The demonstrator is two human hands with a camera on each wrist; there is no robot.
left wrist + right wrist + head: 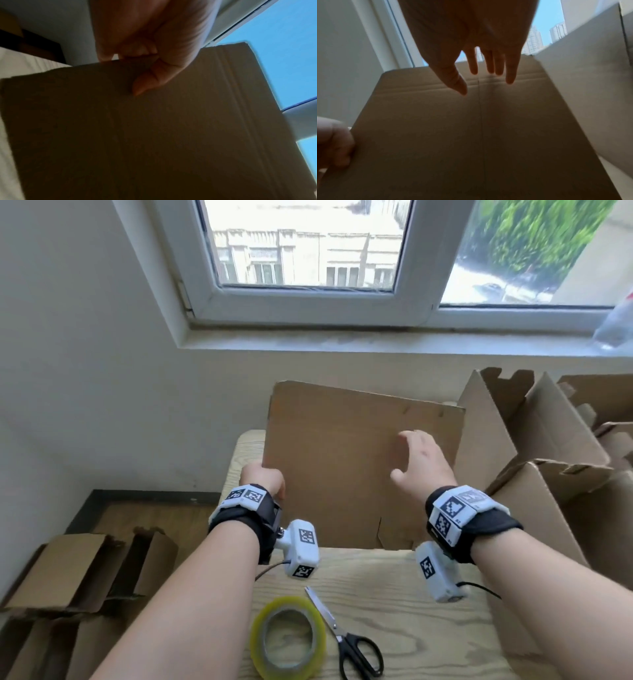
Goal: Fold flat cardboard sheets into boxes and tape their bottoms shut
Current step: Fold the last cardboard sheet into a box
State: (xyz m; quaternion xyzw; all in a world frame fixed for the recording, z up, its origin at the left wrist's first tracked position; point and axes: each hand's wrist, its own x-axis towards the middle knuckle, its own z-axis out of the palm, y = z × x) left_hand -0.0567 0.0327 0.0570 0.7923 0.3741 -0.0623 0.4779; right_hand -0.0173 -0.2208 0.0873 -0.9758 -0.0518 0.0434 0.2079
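Note:
A flat brown cardboard sheet [342,460] stands nearly upright on the wooden table [411,628], tilted a little to the left. My left hand [263,479] grips its left edge, with the thumb [145,85] pressed on the near face. My right hand [419,463] hovers in front of the sheet's upper right part with fingers [489,63] spread and straight, holding nothing; whether it touches the cardboard sheet [471,135] I cannot tell. A roll of yellowish clear tape [287,638] lies on the table near me.
Black-handled scissors [349,642] lie right of the tape. Folded open boxes [548,474] crowd the right side. More flat cardboard [78,577] is stacked on the floor at the left. A window and sill [342,337] are behind the table.

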